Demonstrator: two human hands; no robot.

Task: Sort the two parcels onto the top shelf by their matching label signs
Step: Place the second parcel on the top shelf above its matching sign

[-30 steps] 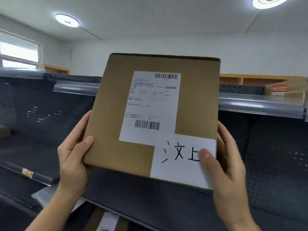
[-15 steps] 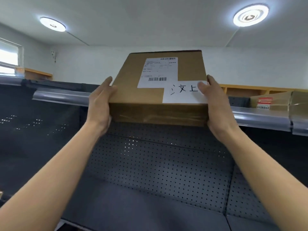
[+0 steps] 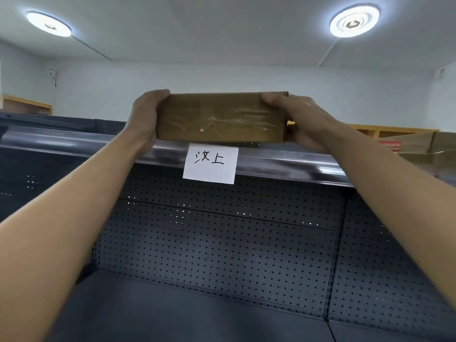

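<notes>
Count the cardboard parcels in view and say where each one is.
2. One parcel is held between the left hand and the right hand at the top shelf edge, above the paper sign. A second parcel sits on the shelf at far right. Others may be hidden.

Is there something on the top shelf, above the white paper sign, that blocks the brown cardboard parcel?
Nothing visible does. The brown cardboard parcel, held by the left hand and right hand, is directly above the white paper sign. Another cardboard box sits far right, clear of it.
</notes>
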